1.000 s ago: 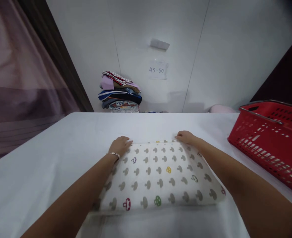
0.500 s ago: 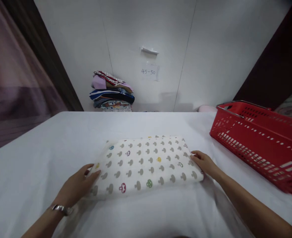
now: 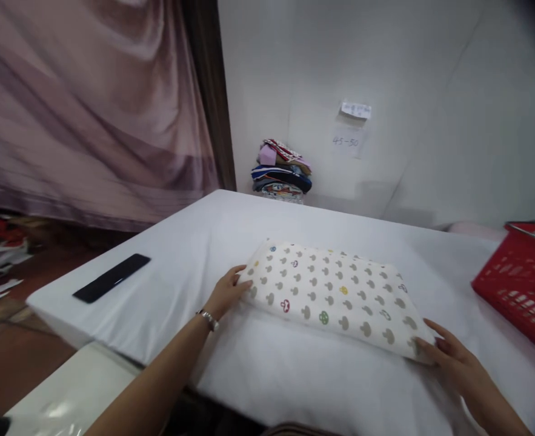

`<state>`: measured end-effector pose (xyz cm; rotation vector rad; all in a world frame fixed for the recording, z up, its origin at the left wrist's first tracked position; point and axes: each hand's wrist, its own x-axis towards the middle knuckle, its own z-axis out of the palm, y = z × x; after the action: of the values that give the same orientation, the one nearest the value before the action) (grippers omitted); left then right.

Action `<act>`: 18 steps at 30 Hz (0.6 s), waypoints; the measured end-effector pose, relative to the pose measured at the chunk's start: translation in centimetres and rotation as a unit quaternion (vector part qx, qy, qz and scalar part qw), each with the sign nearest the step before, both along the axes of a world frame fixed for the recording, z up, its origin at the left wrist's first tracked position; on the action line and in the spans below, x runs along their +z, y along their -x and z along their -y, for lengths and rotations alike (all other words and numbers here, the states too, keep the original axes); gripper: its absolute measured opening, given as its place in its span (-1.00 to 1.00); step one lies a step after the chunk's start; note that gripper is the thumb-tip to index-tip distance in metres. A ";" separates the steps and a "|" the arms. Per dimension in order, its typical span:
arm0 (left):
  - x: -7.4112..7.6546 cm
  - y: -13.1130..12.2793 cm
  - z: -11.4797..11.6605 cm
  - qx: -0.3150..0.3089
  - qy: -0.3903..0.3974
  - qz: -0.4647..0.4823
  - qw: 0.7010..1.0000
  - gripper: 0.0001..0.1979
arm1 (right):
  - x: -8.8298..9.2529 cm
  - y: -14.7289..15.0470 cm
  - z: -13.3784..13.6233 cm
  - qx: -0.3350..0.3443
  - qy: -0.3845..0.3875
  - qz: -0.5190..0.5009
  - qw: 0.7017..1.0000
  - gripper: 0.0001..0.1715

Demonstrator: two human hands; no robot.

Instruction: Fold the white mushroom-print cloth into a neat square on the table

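A folded white cloth (image 3: 331,284) printed with grey mushrooms and a few coloured ones lies on a white-covered table (image 3: 340,387). My left hand (image 3: 226,292) is closed on the cloth's left edge, the thumb on top and the other fingers partly hidden at its side. At the near right corner my right hand (image 3: 453,357) grips the cloth, its thumb over the edge. A metal-banded watch or bracelet (image 3: 209,320) circles my left wrist.
A red plastic basket (image 3: 517,284) stands on the table at the right. A flat black object (image 3: 112,277) lies near the left edge. Folded clothes (image 3: 282,172) are stacked behind the table by the wall. A pinkish curtain (image 3: 89,103) hangs at the left.
My view has swung left, bringing the black object and more curtain into sight. My right hand has shifted from the cloth's right side to its near right corner.
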<state>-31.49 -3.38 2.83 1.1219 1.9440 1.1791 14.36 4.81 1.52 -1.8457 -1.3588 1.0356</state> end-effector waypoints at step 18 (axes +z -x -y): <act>-1.5 1.1 0.5 0.020 0.001 -0.118 0.993 -0.55 | -1.2 -0.4 0.2 0.001 -0.027 0.022 0.999 -0.07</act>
<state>-32.55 -3.87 1.31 1.2765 2.1526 1.1060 14.73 4.64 0.35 -1.8371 -1.3999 0.9552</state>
